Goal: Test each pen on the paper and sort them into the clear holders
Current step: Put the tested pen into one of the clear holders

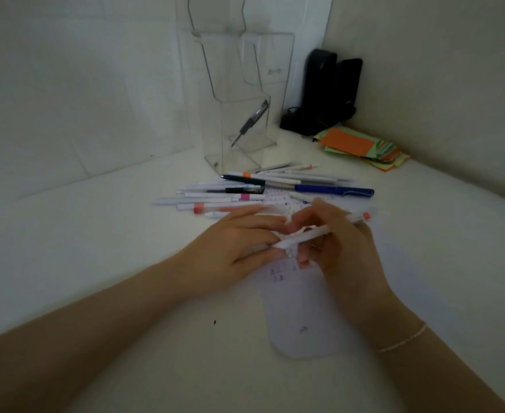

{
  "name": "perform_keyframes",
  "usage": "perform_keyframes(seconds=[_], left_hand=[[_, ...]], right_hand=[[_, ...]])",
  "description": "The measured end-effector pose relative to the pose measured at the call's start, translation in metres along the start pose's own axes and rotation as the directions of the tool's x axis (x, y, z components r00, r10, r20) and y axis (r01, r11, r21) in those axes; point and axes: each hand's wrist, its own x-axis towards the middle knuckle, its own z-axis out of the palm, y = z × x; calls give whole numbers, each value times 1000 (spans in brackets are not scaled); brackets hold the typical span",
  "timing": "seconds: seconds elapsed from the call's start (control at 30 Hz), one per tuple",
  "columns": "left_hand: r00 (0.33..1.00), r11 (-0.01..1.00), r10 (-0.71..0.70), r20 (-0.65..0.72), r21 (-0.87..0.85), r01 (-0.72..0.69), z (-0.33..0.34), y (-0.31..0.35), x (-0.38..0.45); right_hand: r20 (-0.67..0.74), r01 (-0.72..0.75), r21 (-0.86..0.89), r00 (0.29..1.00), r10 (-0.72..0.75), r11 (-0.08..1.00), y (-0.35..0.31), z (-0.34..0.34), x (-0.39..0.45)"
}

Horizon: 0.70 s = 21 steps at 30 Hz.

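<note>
My right hand [339, 248] grips a white pen [311, 235] with an orange mark near its far end, lying slantwise over the paper [302, 323]. My left hand [239, 242] lies beside it, fingers stretched toward the pen's near tip and pinching it there. The paper carries small scribbles. Behind the hands a heap of several pens [263, 189] lies on the white desk, among them a blue pen [334, 190]. A clear holder [239, 132] stands at the back with one dark pen [249, 122] leaning inside; a taller clear holder [245, 61] rises behind it.
A black stapler-like object [322, 90] stands in the back right corner. A stack of orange and green sticky notes [361, 144] lies next to it. White walls close in at the back and right. A small dark speck [214, 322] marks the desk.
</note>
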Motion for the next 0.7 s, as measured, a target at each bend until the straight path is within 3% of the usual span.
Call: perform_keyframes(seconds=[0.13, 0.3, 0.57, 0.63, 0.7], left_hand=[[999, 999, -41, 1, -14, 41, 3, -2, -1], [999, 998, -48, -1, -29, 48, 3, -4, 0], [1000, 997, -1, 21, 76, -1, 5, -4, -2], [999, 991, 33, -10, 129, -32, 4, -3, -3], [998, 992, -3, -56, 127, 10, -2, 0, 1]], right_hand=[[80, -151, 265, 988, 135, 952, -12, -7, 2], [178, -277, 423, 959, 221, 863, -12, -9, 3], [203, -308, 380, 948, 246, 872, -11, -8, 6], [173, -291, 253, 952, 253, 923, -17, -3, 11], [137, -232, 7, 964, 229, 973, -36, 5, 20]])
